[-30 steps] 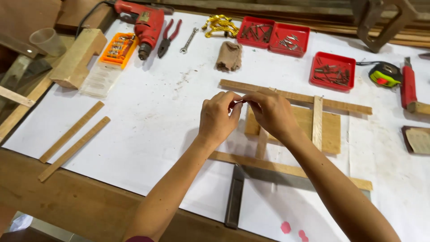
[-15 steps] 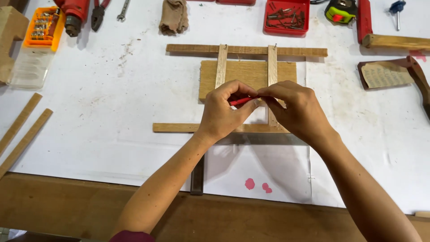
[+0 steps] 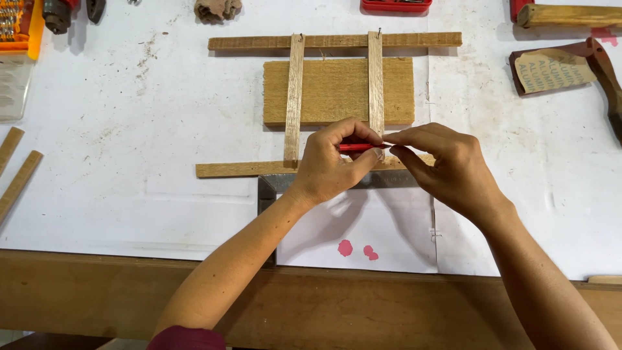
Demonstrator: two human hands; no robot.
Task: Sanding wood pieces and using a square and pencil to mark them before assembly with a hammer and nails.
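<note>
Head view, looking down on a workbench covered with white paper [image 3: 129, 162]. The left hand [image 3: 334, 162] is closed around a short red pencil-like marker [image 3: 355, 147], thumb and fingers curled over its shaft. The right hand [image 3: 447, 168] meets it from the other side, thumb and forefinger pinched on the marker's pale tip end; the remaining fingers are folded under. Both hands hover over the lower right corner of a wooden frame, where the right upright slat [image 3: 376, 81] crosses the lower cross strip [image 3: 240, 169].

The frame consists of a top cross strip [image 3: 337, 41], the lower cross strip, and two upright slats; the left upright slat [image 3: 294, 97] runs parallel to the right one. Both slats lie over a flat rectangular board [image 3: 334, 91]. A small nail stands at the top end of each slat.

A steel try square [image 3: 267, 194] lies just below the lower strip, one arm along it, the other pointing toward the bench edge. Red blots [image 3: 355, 249] mark the paper between the forearms.

At the left edge lie two loose wooden strips [image 3: 16, 175] and an orange parts box [image 3: 16, 23]; at the right, a sheet of sandpaper [image 3: 554, 70] and a wooden-handled tool [image 3: 570, 14]. A red tray [image 3: 396, 5] touches the upper margin.
</note>
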